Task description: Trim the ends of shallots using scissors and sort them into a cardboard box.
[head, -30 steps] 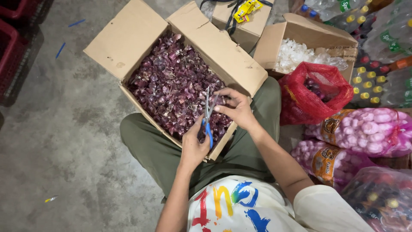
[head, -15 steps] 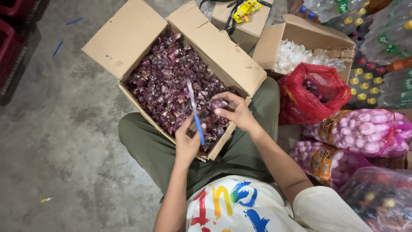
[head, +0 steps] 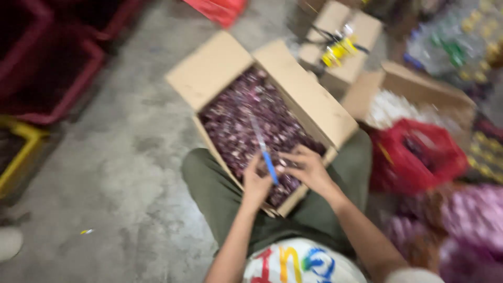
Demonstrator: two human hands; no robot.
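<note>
An open cardboard box (head: 220, 68) full of small purple onions (head: 246, 118) rests against my lap. My left hand (head: 255, 181) is shut on a pair of blue-handled scissors (head: 264, 152), their blades pointing up over the onions. My right hand (head: 306, 167) sits just right of the scissors at the box's near corner, fingers curled on a small onion. The frame is blurred, so fine detail is lost.
A red plastic bag (head: 419, 154) lies to my right, beside a box of white items (head: 398, 107) and pink net sacks (head: 471, 220). Another cardboard box (head: 340, 42) stands behind. Red crates (head: 47, 68) and a yellow frame (head: 21, 152) sit left on the concrete floor.
The view swung left and down and blurred. The scissors went from lying low by my hands to standing up over the onions, and my hands stayed at the box's near corner.
</note>
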